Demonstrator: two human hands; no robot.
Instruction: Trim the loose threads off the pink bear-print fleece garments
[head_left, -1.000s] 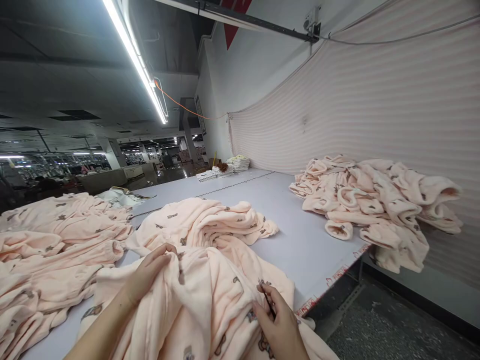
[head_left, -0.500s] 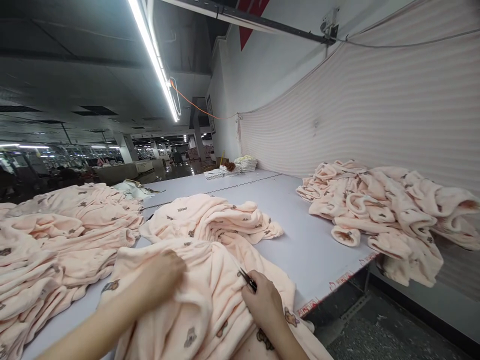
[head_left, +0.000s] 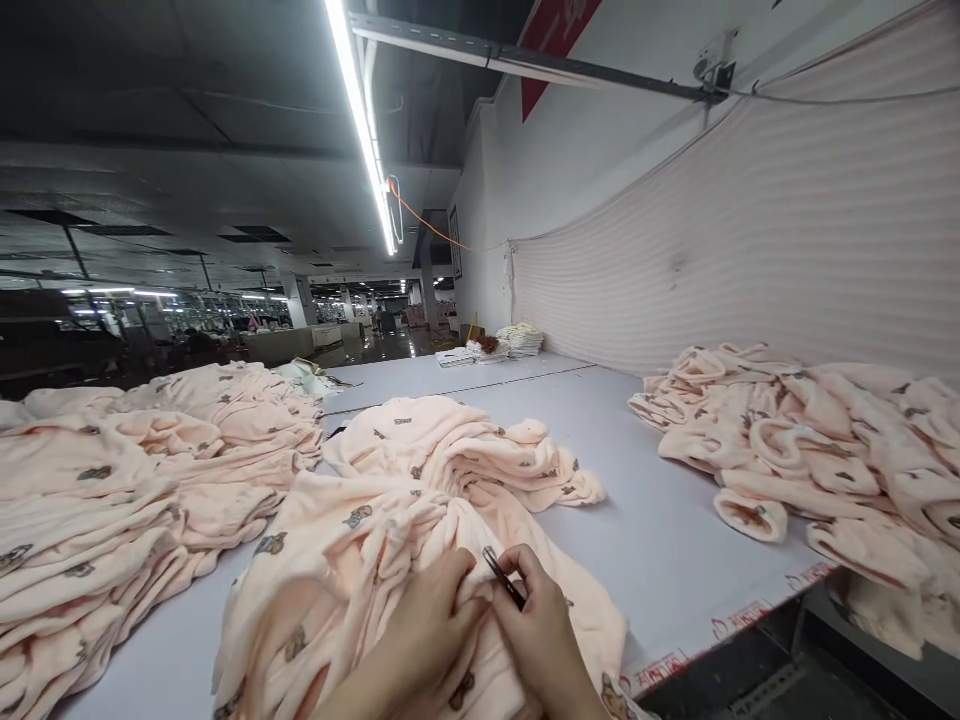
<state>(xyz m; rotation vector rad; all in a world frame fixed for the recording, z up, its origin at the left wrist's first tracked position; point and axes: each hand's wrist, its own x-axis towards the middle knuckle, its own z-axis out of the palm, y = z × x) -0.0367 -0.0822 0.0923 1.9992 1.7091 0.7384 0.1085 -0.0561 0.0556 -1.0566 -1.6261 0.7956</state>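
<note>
A pale pink fleece garment [head_left: 330,570] with small brown animal prints lies bunched over the near part of the table. My left hand [head_left: 439,610] is closed on a fold of it, fingers pinched together. Close beside, almost touching it, my right hand [head_left: 536,610] grips a pair of dark thread snips [head_left: 504,578]. The snips point up and away to the left, over the cloth. My right fingertips also seem to touch the fabric; whether they hold it is hard to tell.
Another bunched pink garment [head_left: 450,440] lies just beyond. A large pink pile [head_left: 150,480] is on the left, another pile [head_left: 802,430] overhangs the right edge. Folded white stacks [head_left: 517,341] stand at the far end of the pale table [head_left: 645,560]. Striped cloth [head_left: 750,240] covers the wall.
My left hand has moved right and down to meet my right hand, and now pinches the cloth, which has bunched up. The view has swung slightly left.
</note>
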